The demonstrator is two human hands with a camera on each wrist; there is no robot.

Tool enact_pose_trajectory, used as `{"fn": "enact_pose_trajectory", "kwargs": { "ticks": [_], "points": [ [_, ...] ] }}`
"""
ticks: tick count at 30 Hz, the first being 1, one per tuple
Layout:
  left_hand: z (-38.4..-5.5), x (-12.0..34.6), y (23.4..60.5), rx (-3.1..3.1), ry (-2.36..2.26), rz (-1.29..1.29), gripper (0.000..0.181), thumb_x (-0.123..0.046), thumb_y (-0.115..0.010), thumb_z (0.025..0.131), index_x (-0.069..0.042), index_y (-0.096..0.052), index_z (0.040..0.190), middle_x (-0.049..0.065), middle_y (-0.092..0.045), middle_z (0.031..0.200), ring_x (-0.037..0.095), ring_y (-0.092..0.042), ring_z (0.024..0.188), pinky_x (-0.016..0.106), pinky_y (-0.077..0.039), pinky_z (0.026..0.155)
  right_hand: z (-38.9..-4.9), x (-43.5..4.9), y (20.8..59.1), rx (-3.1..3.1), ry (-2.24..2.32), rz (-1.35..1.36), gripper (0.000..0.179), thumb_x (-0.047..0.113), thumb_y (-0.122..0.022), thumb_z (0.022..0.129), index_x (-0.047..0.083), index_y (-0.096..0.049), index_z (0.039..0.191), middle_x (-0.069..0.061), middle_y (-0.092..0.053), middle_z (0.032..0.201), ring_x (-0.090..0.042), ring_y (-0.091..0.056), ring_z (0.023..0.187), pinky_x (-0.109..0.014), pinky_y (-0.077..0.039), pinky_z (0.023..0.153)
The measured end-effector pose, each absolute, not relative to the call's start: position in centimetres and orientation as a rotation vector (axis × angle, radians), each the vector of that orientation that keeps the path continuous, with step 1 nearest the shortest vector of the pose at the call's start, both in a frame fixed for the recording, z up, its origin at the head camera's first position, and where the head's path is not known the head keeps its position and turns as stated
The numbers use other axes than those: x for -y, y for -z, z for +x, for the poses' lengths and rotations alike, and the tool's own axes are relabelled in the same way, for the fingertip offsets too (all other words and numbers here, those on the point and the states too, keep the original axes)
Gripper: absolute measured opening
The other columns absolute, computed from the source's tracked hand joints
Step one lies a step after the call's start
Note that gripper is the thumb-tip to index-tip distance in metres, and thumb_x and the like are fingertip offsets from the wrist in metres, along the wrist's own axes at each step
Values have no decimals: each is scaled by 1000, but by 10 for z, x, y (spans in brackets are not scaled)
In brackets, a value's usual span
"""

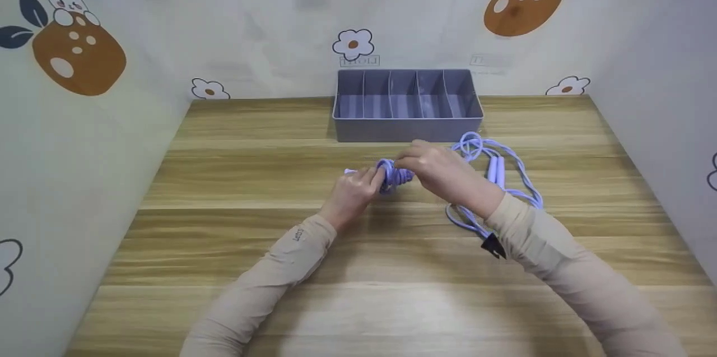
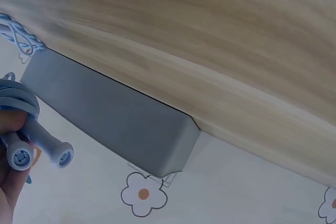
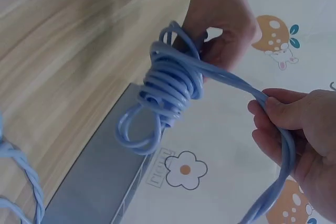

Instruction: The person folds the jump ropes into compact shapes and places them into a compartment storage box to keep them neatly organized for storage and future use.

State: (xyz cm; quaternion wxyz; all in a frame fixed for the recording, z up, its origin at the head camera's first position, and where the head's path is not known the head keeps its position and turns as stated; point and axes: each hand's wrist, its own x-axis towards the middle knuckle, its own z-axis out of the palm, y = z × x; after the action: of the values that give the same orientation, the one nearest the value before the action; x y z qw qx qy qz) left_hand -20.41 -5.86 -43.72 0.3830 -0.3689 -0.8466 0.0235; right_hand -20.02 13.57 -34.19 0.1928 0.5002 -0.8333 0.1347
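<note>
Head view: desk (image 1: 224, 189), grey box (image 1: 403, 130) mid back edge, five compartments (image 1: 403, 105) showing bare floors. Right forearm (image 1: 566, 256) partly hides loose blue rope (image 1: 500, 173) toward desk's right edge. Over desk centre, left hand (image 1: 350, 191) fingers grip coiled blue rope (image 1: 399, 177); right hand (image 1: 442, 171) fingers pinch its trailing strand. Left wrist view cuts left hand off.

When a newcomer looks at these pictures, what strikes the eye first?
Probably the wound blue rope in the centre, in the grip of the left hand, while the right hand holds its unwound strand. Next comes the loose skipping rope on the table to the right, then the grey box behind.
</note>
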Motion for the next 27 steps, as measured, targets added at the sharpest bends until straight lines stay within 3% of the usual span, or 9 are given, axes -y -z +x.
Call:
{"fn": "enact_pose_trajectory", "kwargs": {
  "ticks": [5,14,22,27],
  "points": [
    [-201,55,434,2133,-71,-1033,19,-1,-63,77,-3,-62,96,8,-68,89,17,-65,73,27,-54,57,-210,-139,338,2316,-396,1426,32,-21,-55,68,0,-68,88,-10,-65,87,-23,-60,82,-30,-52,72],
    [-199,55,432,2006,25,-1230,19,-1,-61,78,-2,-64,97,9,-68,90,18,-66,75,25,-55,64,-229,-148,345,2297,-592,1438,18,-12,-59,78,0,-69,86,-10,-67,87,-23,-62,81,-31,-53,72],
    [-201,58,433,1873,89,-1274,22,-7,-66,76,-1,-66,97,9,-69,90,19,-67,76,26,-55,68,-248,-158,357,2466,-914,1406,10,-1,-63,80,-1,-70,88,-11,-68,87,-24,-64,82,-33,-53,72],
    [-200,60,432,1811,121,-1259,19,-7,-63,78,-2,-66,97,8,-69,90,18,-67,78,25,-54,70,-254,-160,366,2577,-1171,1332,10,3,-64,81,0,-70,88,-11,-69,86,-21,-65,78,-27,-53,68]
  ]
}}
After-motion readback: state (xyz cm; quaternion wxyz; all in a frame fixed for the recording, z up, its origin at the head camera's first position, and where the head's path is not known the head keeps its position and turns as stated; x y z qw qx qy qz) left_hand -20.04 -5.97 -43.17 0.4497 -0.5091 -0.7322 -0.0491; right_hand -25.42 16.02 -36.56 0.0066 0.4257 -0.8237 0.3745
